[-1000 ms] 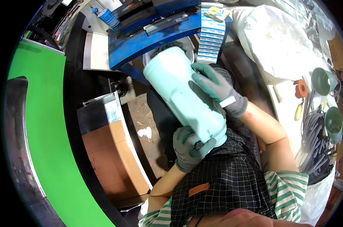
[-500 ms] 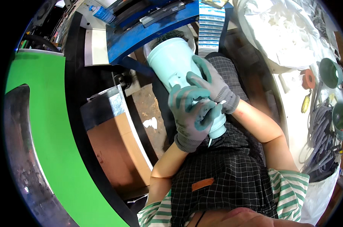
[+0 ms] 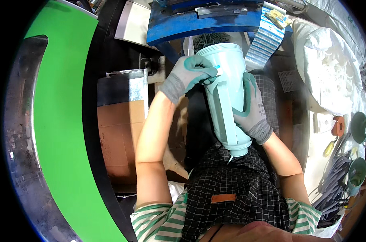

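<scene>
A pale teal plastic jug (image 3: pixel 227 97) lies along my lap, its wide rim away from me and its narrower end towards my apron. Its long handle faces up. My right hand (image 3: pixel 251 107), in a grey and green glove, grips the jug's right side, the thumb pressing near the handle. My left hand (image 3: pixel 195 74), gloved alike, is pinched at the jug's upper left, by the far end of the handle. A small blue-and-white sticker (image 3: pixel 217 68) shows at its fingertips, against the jug wall; the fingers partly hide it.
Ahead stands a blue bench (image 3: pixel 183 30), with a strip of blue-and-white labels (image 3: pixel 265 42) hanging from it. On the right are a bag of white plastic scraps (image 3: pixel 330 76) and teal cup-like parts (image 3: pixel 357 173). A cardboard box (image 3: pixel 120 141) and a green panel (image 3: pixel 63 121) are on the left.
My left hand has moved from over the jug's middle to its upper left side. The jug has turned, bringing its handle into sight, and my right hand has slid down its right side.
</scene>
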Demonstrator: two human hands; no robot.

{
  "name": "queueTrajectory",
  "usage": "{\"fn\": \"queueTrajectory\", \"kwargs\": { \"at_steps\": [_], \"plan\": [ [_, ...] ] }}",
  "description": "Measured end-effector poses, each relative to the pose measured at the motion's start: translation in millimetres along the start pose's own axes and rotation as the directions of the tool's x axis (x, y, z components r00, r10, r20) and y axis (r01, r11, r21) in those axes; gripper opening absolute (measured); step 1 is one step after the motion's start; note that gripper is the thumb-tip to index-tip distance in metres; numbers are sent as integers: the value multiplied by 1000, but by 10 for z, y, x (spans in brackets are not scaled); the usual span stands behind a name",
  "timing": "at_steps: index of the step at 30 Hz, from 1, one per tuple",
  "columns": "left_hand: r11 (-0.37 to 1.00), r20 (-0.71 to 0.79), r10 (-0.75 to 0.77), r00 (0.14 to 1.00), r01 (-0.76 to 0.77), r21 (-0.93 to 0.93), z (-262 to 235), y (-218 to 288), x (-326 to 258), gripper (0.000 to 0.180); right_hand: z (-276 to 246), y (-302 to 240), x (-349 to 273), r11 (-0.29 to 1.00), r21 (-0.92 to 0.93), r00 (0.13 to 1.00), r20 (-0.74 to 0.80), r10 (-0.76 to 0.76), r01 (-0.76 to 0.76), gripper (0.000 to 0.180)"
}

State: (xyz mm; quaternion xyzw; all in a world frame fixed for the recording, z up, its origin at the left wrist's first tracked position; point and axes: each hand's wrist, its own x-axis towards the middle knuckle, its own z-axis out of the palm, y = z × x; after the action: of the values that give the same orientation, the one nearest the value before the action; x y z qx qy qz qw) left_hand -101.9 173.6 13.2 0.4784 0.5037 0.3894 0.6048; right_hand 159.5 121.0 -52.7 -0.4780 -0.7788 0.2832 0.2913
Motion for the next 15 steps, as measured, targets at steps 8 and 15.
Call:
{"fn": "queueTrajectory", "kwargs": {
  "at_steps": [8,15],
  "plan": [
    [975,27,-135,990,128,179,30,159,208,16,2,-62,0,998,-65,1000,-4,-20,20,118],
    [958,-7,-97,995,96,272,-17,49,195,16,33,-93,-22,995,-104,1000,7,-5,6,120]
  ]
}}
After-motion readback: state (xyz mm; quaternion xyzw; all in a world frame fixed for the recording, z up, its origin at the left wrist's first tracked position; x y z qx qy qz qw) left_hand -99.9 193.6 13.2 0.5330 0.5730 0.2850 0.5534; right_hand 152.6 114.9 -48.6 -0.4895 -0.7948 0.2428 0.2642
